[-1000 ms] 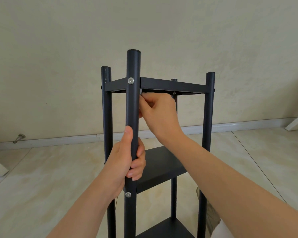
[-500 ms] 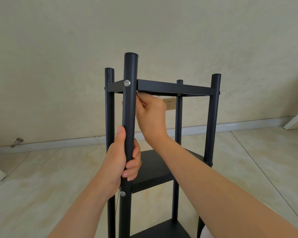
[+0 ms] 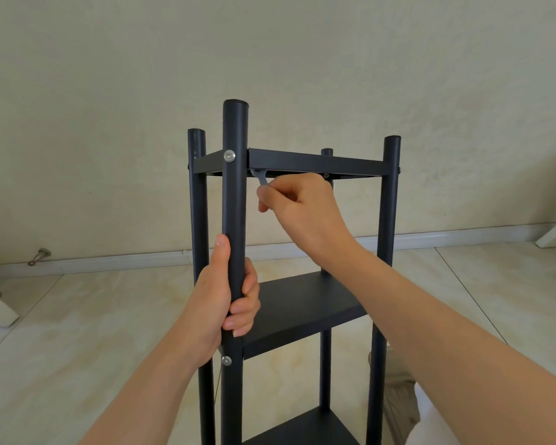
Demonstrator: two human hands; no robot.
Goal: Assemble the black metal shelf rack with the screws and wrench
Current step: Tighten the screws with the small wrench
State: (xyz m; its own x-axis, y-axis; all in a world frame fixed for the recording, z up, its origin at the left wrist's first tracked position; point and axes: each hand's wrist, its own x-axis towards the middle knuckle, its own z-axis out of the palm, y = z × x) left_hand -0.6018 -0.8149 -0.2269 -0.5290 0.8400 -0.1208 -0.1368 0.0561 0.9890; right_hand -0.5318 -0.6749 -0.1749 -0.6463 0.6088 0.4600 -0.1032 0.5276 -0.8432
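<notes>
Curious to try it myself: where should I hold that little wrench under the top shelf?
Pinch the wrench by its lower end from below right, as the right hand does; its head sits tucked under the top shelf beside the front post.

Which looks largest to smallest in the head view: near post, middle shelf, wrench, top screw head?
1-2. near post and middle shelf: unsure, the post is taller but slimmer and nearer.
3. wrench, partly hidden in the right hand.
4. top screw head.
</notes>
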